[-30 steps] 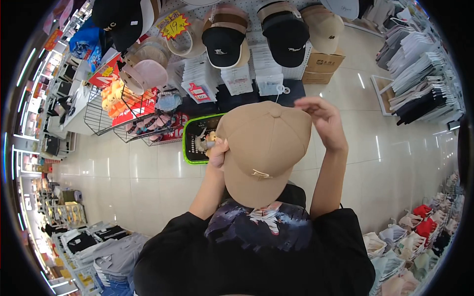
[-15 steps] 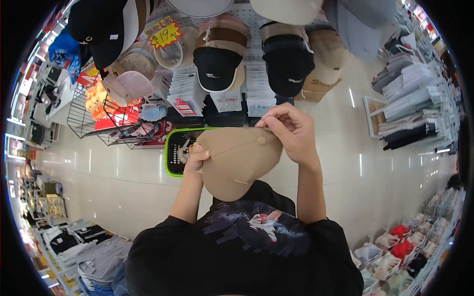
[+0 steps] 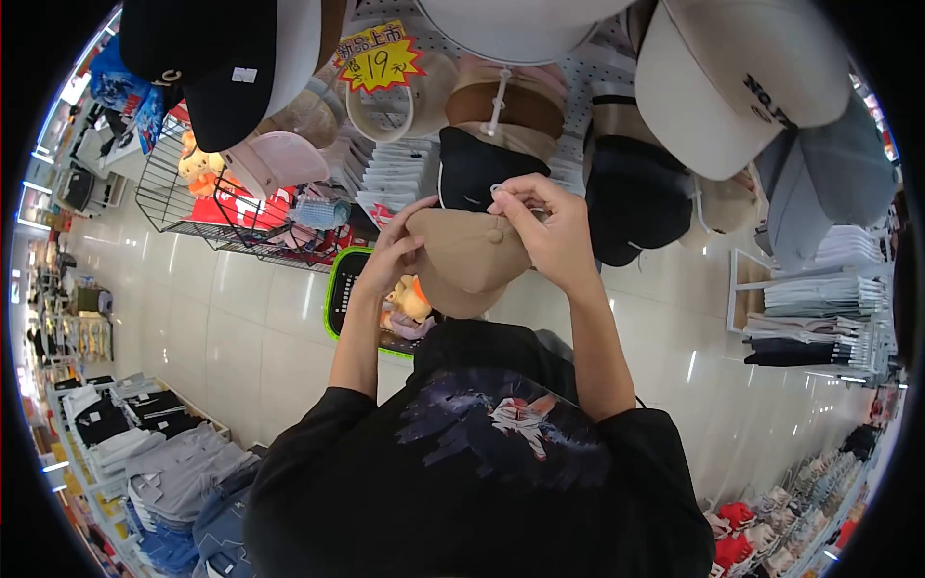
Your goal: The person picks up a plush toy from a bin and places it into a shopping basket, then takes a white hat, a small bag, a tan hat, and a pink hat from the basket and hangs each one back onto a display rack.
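Observation:
A tan cap (image 3: 467,252) hangs between my two hands, its brim toward my chest. My left hand (image 3: 390,252) grips the cap's left edge, thumb against the cloth. By the cap's top right, my right hand (image 3: 544,226) pinches a small clear loop (image 3: 496,190) between thumb and finger. Just beyond the cap is a black cap (image 3: 477,169) on the display, with brown and pink caps stacked behind it.
A green-rimmed basket (image 3: 334,299) with a plush toy (image 3: 409,297) is below my left forearm. A wire rack (image 3: 173,207) stands left. Large caps (image 3: 742,87) hang close at the upper right. Folded clothes (image 3: 188,472) lie lower left. A yellow price sign (image 3: 379,60) hangs above.
The view has moved closer to the display. Both hands and the tan cap have moved up, nearer the hanging caps. A plush toy now shows in the basket.

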### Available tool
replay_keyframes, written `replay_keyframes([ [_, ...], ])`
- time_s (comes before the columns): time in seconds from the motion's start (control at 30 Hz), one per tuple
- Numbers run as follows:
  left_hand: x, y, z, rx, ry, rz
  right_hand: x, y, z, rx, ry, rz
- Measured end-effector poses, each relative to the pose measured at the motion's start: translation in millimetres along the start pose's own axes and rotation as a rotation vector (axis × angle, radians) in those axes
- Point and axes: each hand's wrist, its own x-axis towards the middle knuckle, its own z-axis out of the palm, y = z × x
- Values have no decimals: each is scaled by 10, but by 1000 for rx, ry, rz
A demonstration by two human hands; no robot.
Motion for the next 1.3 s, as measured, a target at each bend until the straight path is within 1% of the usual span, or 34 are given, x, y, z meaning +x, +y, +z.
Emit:
replay_keyframes([
  [0.03,68,43,-49,112,19,106,73,-18,14,18,6,5],
  [0.07,138,83,-102,112,20,104,144,-38,21,19,6,7],
  [0.13,243,179,-139,282,44,200,272,-50,30,-13,-2,16],
  [0.17,281,200,-119,336,92,219,324,-21,35,-14,-8,16],
  [0.2,317,168,-146,331,94,218,337,-16,46,-17,-11,19],
  [0.27,477,152,-205,387,54,307,418,-51,48,-4,37,36],
  [0.3,480,294,-56,433,89,330,470,-62,40,-8,37,25],
  [0.33,526,381,8,432,84,337,495,-58,37,0,45,43],
  [0.4,572,466,129,564,81,415,513,-29,10,5,59,74],
  [0.43,619,534,236,601,102,521,524,-16,-10,17,27,74],
  [0.47,636,610,373,596,97,518,537,-5,-28,29,-6,73],
  [0.53,676,755,642,587,143,676,551,-17,-57,23,-22,91],
  [0.57,711,781,716,614,148,697,565,-31,-66,23,-39,105],
  [0.6,735,816,770,657,122,698,585,-31,-77,17,-42,96],
  [0.67,778,762,843,468,112,526,610,-22,-105,-6,-87,82],
  [0.77,852,704,769,543,65,604,657,-41,-120,-1,-108,86],
  [0.8,843,702,777,540,58,596,635,-32,-125,13,-125,89],
  [0.87,843,728,802,397,-25,586,609,-4,-117,21,-114,83],
  [0.93,884,708,789,427,-29,601,623,29,-108,23,-113,67],
  [1.0,905,715,805,436,4,533,617,118,-81,-56,-44,17],
  [1.07,940,665,787,453,23,552,626,174,-67,-80,-24,23],
  [1.13,982,642,783,518,86,574,646,187,-46,-102,5,13],
  [1.17,985,651,790,517,82,584,648,184,-31,-153,28,10],
  [1.23,946,637,802,644,184,611,622,202,-15,-209,53,4],
  [1.27,943,610,780,642,184,614,589,226,-3,-334,76,-69],
  [1.3,925,568,747,784,235,699,548,257,2,-458,99,-137],
])
